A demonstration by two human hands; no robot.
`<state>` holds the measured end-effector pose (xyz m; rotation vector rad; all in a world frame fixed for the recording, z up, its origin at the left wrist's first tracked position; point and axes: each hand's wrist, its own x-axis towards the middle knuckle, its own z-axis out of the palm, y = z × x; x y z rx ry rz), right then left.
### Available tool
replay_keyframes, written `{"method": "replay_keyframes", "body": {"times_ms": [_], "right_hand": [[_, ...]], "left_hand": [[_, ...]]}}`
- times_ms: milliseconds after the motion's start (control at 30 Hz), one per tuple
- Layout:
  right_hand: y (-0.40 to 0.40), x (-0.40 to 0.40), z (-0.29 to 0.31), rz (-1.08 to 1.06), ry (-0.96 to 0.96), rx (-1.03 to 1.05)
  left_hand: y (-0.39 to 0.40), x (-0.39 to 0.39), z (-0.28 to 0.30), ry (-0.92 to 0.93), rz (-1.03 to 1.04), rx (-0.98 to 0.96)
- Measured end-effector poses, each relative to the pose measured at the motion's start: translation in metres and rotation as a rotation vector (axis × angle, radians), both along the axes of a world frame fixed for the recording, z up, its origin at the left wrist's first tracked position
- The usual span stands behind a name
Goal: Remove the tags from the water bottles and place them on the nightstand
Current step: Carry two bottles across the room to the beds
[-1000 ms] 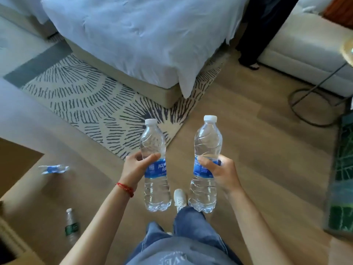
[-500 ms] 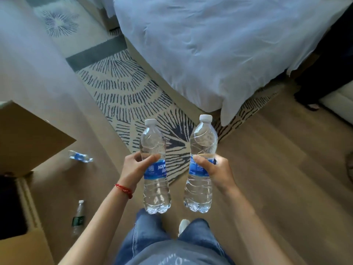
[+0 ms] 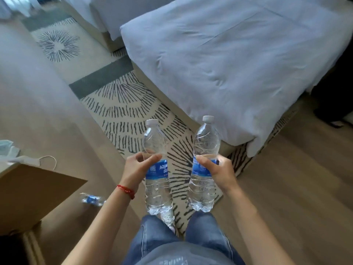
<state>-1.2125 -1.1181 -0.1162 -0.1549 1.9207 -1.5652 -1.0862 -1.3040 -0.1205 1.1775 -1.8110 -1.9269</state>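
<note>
I hold two clear plastic water bottles upright in front of me, each with a white cap and a blue label. My left hand point(image 3: 136, 168) grips the left bottle point(image 3: 155, 192) at the top of its blue label point(image 3: 159, 169). My right hand point(image 3: 219, 172) grips the right bottle point(image 3: 205, 142) around its blue label point(image 3: 198, 168). Both bottles hang above the floor and my jeans, a short gap apart. No nightstand is in view.
A bed with a white duvet point(image 3: 229, 60) fills the upper right, standing on a patterned rug point(image 3: 122, 104). An open cardboard box point(image 3: 32, 192) sits at the left. A small bottle point(image 3: 92, 199) lies on the wooden floor beside it. White items point(image 3: 11, 153) lie at the left edge.
The view has swung left: the bed now sits further right and the box fills more of the left. Both hands keep the same grip on the bottles.
</note>
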Motion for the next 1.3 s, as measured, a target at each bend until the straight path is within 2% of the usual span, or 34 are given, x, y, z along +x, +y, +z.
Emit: {"method": "replay_keyframes", "body": {"times_ms": [467, 867, 1300], "right_hand": [[-0.262, -0.14, -0.008, 0.18, 0.012, 0.046], [-0.502, -0.278, 0.011, 0.315, -0.028, 0.043], [-0.793, -0.37, 0.009, 0.307, -0.007, -0.01]], "left_hand": [[-0.241, -0.111, -0.013, 0.0, 0.169, 0.039], [-0.457, -0.22, 0.012, 0.023, 0.313, 0.029], [-0.75, -0.325, 0.015, 0.045, 0.272, 0.009]]}}
